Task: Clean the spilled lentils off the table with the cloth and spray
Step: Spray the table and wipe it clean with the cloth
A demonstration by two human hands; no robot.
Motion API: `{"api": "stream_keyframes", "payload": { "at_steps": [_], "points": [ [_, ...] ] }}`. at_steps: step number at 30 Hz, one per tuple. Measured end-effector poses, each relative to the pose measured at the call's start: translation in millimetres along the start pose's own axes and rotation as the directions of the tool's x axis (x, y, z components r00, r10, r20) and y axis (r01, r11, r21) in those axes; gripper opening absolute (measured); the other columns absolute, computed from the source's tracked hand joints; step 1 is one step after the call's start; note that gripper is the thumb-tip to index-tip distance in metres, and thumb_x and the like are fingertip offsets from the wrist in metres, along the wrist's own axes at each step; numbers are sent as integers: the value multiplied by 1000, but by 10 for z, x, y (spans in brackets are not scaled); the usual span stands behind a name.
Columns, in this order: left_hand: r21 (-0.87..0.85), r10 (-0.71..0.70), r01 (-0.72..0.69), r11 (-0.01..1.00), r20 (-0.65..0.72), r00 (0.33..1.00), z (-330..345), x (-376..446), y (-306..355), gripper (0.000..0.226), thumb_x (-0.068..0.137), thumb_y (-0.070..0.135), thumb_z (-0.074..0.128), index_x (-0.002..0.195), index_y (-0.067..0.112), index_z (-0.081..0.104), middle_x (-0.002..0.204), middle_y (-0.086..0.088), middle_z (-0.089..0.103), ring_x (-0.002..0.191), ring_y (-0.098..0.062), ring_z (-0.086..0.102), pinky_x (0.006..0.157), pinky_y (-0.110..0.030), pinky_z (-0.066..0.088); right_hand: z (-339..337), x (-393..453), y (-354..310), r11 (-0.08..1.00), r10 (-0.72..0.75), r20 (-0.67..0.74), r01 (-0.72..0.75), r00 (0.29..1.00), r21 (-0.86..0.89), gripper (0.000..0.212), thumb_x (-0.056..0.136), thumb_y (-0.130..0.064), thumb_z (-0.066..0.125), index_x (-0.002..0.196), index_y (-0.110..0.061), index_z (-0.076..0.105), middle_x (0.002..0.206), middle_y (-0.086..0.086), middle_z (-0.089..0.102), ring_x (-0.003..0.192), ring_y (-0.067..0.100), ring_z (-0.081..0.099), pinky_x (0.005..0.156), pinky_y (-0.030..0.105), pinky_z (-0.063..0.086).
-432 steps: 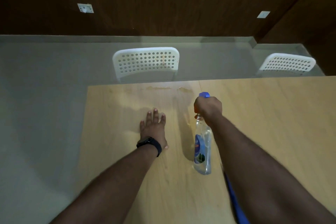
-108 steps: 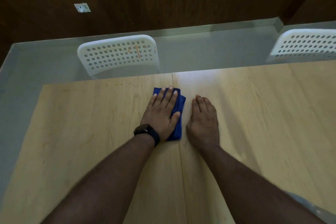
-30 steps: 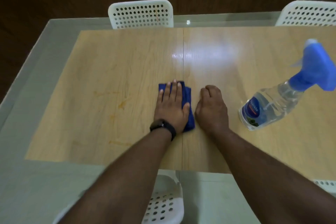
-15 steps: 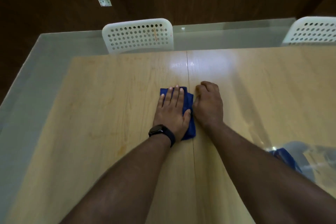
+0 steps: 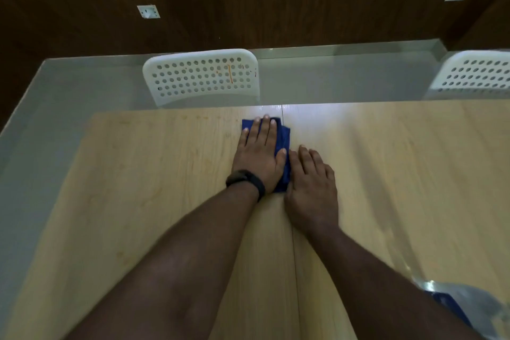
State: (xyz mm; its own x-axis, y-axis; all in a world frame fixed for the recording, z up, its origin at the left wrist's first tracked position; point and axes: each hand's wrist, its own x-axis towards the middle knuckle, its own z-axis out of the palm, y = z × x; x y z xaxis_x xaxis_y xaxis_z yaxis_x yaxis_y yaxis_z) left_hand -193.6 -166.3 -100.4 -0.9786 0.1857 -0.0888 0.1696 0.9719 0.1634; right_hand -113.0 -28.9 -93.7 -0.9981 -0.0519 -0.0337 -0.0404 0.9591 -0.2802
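A folded blue cloth (image 5: 284, 135) lies near the far edge of the light wooden table (image 5: 154, 179). My left hand (image 5: 259, 152), with a dark watch on the wrist, presses flat on the cloth with straight fingers. Flat on the wood just right of the cloth rests my right hand (image 5: 311, 185), its fingers straight and its inner edge touching the cloth. The clear spray bottle (image 5: 477, 309) with a blue label shows blurred at the bottom right corner, partly behind my right forearm. Faint orange smears (image 5: 204, 118) mark the table's far edge left of the cloth.
A white perforated chair (image 5: 201, 77) with an orange streak on its backrest stands beyond the table's far edge. A second white chair (image 5: 474, 74) is at the far right. Grey floor surrounds the table, with a dark wooden wall behind.
Both hands and the cloth have slid away from me toward the table's far edge. My right hand's fingers have straightened out flat.
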Motion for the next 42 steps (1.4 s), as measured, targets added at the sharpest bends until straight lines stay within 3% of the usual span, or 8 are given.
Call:
{"api": "stream_keyframes", "payload": {
  "at_steps": [5,10,14,19,27,33,37,42],
  "points": [
    [-3,10,-10,1000,39,999,6,-402,-79,74,105,51,17,165,17,-10,173,0,-17,159,-18,-16,130,-44,-3,6,-19,-9,999,-25,37,26,999,-38,68,103,-41,11,168,-24,4,176,1,0,162,19,-7,131,46,8],
    [36,108,-108,993,12,994,-63,347,-192,73,105,52,17,166,18,-4,175,-1,-7,160,-18,-8,130,-43,-2,42,81,-1,998,-51,31,52,998,-33,60,109,-47,8,167,-29,3,175,-5,1,161,14,-10,130,47,11],
    [6,-39,39,999,1,999,-92,655,-160,74,105,50,21,167,15,1,175,-3,0,161,-21,-1,130,-44,1,73,112,23,998,-42,26,43,999,-34,60,111,-50,10,167,-29,7,174,-7,4,161,12,-9,129,48,13],
    [-81,-280,276,958,-39,959,-48,-98,-114,75,105,49,18,166,13,-3,175,-7,-4,161,-25,-3,130,-46,2,58,96,9,996,-46,74,52,996,-74,59,111,-48,10,166,-29,1,175,-5,-3,160,14,-14,129,48,10],
    [35,2,-3,999,23,1000,-58,-62,-263,75,102,51,10,166,16,-8,174,-2,-12,160,-19,-13,130,-45,-4,37,110,-31,975,-211,129,219,969,-48,61,110,-46,8,167,-25,4,175,-4,-1,160,11,-11,130,45,4],
    [1,-123,123,992,-2,992,-122,461,-346,73,107,49,21,167,13,0,175,-5,-1,161,-21,-2,130,-44,0,58,140,8,982,-189,97,191,977,-5,60,110,-47,8,166,-26,7,174,-7,5,160,5,-5,131,40,7],
    [-53,-271,270,961,-10,962,-46,-201,-280,74,105,50,14,166,13,-6,175,-7,-7,161,-24,-6,130,-47,3,63,121,7,985,-173,95,173,980,6,60,111,-46,10,167,-24,5,175,-6,2,160,5,-7,131,38,9],
    [-15,-183,184,983,79,980,-33,-928,-206,76,103,53,8,164,14,-14,172,-5,-19,159,-21,-17,130,-48,1,37,96,-26,988,-157,77,155,985,26,61,111,-46,11,167,-22,8,175,-4,5,160,7,-4,131,39,11]
  ]
}}
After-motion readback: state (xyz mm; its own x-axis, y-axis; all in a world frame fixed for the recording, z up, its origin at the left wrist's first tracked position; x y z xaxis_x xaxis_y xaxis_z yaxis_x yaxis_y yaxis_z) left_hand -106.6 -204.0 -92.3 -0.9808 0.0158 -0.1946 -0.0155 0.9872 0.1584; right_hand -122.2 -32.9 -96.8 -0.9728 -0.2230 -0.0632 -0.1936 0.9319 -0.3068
